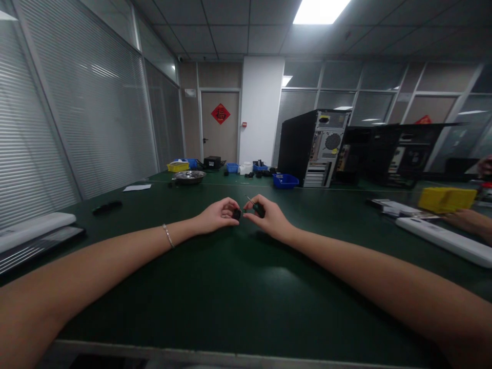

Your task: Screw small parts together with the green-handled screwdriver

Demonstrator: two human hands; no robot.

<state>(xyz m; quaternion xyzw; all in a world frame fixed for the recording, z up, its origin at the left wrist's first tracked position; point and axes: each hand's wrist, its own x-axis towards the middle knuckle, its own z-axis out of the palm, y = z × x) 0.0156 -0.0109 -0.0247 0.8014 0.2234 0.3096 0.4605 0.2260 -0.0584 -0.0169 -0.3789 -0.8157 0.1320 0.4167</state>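
Note:
My left hand (220, 215) is closed on a small black part (237, 213), held between thumb and fingers just above the green tabletop. Close by on the right, my right hand (269, 218) has a small screwdriver (259, 208) tucked in its fingers, its thin shaft pointing up and to the left. Between the thumb and forefinger of that hand sits a tiny dark piece (245, 210), too small to name. The two hands are slightly apart, fingertips facing each other.
A steel bowl (189, 177), a yellow bin (178, 166) and a blue bin (285, 180) stand toward the back. Computer towers (313, 148) rise at right. A white bar-shaped device (442, 240) lies near another person's hand (469, 220). A black object (106, 207) lies at left.

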